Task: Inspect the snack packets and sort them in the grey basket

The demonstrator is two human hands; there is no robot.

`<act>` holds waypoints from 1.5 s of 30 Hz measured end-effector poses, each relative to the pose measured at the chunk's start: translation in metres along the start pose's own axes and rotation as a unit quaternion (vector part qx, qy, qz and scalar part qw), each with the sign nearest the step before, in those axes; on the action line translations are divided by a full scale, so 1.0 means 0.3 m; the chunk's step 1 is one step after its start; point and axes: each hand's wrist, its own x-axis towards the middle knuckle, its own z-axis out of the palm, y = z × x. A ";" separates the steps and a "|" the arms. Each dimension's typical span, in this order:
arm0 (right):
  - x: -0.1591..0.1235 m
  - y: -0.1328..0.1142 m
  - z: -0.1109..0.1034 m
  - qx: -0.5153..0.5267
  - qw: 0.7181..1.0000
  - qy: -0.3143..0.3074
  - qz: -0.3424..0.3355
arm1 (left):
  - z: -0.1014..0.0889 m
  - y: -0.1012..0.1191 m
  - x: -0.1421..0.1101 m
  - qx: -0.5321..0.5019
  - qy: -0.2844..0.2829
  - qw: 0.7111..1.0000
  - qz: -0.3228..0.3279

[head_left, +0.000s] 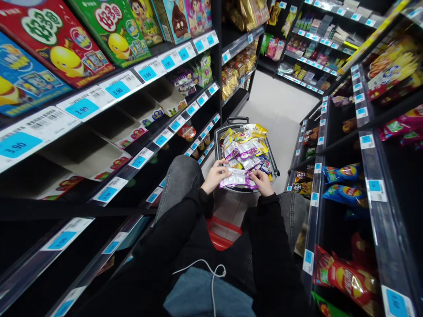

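Between my knees stands a black-rimmed shopping basket heaped with small snack bags. A purple and white snack bag lies across its near end, and both my hands pinch it. At the bag's left side is my left hand, thumb and fingers closed on the edge. My right hand grips the opposite side with curled fingers. Just beyond lie more purple and white bags, with yellow bags at the far end. A dark blue striped bag shows at the right.
Boxed snacks fill the upper left shelf, above open cardboard trays. Chip bags sit on the right shelves, close to my right knee. A red plastic piece is beneath me. Pale floor stretches ahead to another shelf.
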 end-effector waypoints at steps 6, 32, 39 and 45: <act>-0.005 -0.023 0.023 -0.001 1.000 -0.005 -0.007 | 0.011 0.004 -0.006 -0.144 0.003 0.986 -0.084; -0.019 -0.042 0.049 -0.040 0.994 0.105 -0.009 | 0.015 -0.062 -0.002 0.035 0.100 0.994 -0.023; -0.017 -0.038 0.043 0.025 0.998 0.047 -0.042 | 0.055 -0.014 -0.039 -0.235 -0.024 0.951 -0.202; -0.023 -0.060 0.003 -0.030 0.999 -0.008 -0.034 | 0.047 0.021 -0.032 -0.097 0.022 0.978 -0.182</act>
